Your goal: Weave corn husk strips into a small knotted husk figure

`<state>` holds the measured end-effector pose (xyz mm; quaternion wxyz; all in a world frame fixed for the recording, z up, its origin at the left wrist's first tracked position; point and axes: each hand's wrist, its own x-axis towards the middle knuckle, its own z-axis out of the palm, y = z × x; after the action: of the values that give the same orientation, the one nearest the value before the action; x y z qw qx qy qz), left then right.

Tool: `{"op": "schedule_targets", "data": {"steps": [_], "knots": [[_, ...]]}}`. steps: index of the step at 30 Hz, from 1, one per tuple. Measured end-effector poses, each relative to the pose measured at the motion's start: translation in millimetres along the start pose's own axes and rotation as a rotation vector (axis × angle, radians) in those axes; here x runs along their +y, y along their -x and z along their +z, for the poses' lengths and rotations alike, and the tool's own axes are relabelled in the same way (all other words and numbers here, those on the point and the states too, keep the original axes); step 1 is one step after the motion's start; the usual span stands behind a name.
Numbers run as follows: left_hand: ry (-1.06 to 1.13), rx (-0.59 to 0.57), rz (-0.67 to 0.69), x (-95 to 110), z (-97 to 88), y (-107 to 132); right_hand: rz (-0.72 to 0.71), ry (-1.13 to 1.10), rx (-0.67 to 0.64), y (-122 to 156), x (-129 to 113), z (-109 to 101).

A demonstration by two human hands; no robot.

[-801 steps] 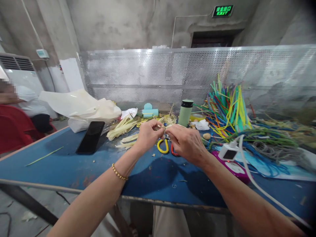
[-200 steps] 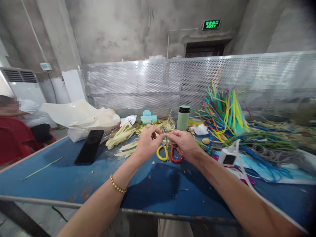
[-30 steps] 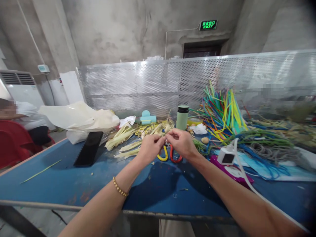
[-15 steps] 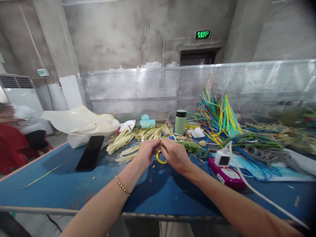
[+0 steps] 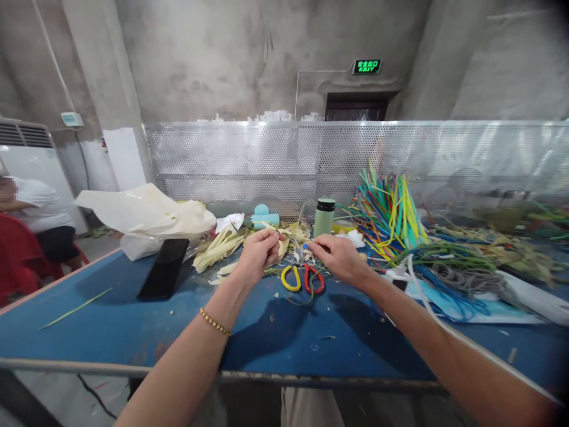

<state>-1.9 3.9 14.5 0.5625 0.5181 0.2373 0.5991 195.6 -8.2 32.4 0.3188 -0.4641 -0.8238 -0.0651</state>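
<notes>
My left hand (image 5: 261,252) is raised over the dry husk strips, its fingers curled into a pinch. Whatever those fingertips hold is too small to make out. To its right, my right hand (image 5: 341,256) is also closed, thumb against forefinger, its grip contents unclear. A small blue item (image 5: 305,246) shows just beside the right fingertips; I cannot tell whether they touch it. Between and below the hands lie scissors with a red handle loop (image 5: 306,279) and a yellow handle loop (image 5: 284,277). Pale husk strips (image 5: 217,252) are heaped left of the scissors.
A black phone (image 5: 163,270) and a plastic bag (image 5: 151,216) lie on the left. Behind stand a green bottle (image 5: 324,220) and colourful strips (image 5: 391,216). Cord coils (image 5: 462,276) and a white cable (image 5: 418,290) are right. A seated person (image 5: 42,204) is far left.
My hands were together above the scissors and have now moved apart, the right one to the right. The scissors' red handle has come into view.
</notes>
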Motion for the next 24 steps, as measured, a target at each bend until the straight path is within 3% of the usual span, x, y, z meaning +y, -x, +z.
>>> {"op": "schedule_targets", "data": {"steps": [5,12,18,22,24], "knots": [[-0.072,0.015,-0.008,0,1.5,-1,0.159,0.229,-0.354,-21,5,42],[-0.061,-0.021,0.077,1,-2.7,-2,0.314,0.095,-0.445,-27,8,67],[-0.137,0.084,0.064,-1,-7.1,-6,0.552,-0.249,-0.396,-27,32,59],[-0.164,0.113,0.035,0,-8.1,-8,0.557,-0.575,-0.359,-17,37,38],[-0.199,0.132,0.031,0,-10.0,-9,0.569,-0.9,-0.338,-13,36,31]]}}
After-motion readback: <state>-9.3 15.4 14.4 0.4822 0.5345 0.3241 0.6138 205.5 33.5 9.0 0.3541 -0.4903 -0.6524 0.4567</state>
